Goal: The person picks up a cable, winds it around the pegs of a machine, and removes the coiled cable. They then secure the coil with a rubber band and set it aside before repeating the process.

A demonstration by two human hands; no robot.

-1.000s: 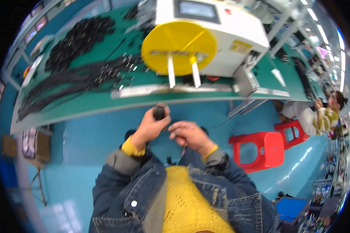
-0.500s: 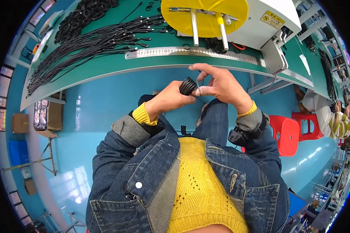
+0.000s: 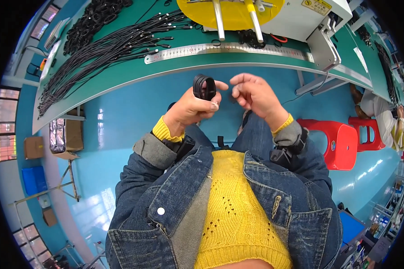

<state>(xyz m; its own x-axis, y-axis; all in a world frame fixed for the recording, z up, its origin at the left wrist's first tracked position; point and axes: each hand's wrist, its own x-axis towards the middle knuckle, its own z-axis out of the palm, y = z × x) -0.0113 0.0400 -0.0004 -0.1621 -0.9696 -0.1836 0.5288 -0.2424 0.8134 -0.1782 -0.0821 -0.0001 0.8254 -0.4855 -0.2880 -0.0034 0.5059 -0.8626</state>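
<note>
One coil (image 3: 197, 88) looks wound, many cables (image 3: 116, 47) yet uncoiled
Left hand (image 3: 191, 107) grips the coil off the bench's (image 3: 116, 71) front edge — right hand (image 3: 258, 96) half-curled beside, cannot tell if holding anything; cables along the bench's left end, wound heap (image 3: 92, 24) behind — ruler (image 3: 188, 51) shows a printed scale, machine (image 3: 296, 24) a yellow warning label (image 3: 316, 5)

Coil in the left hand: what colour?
Black; the coil shows best in the head view.
</note>
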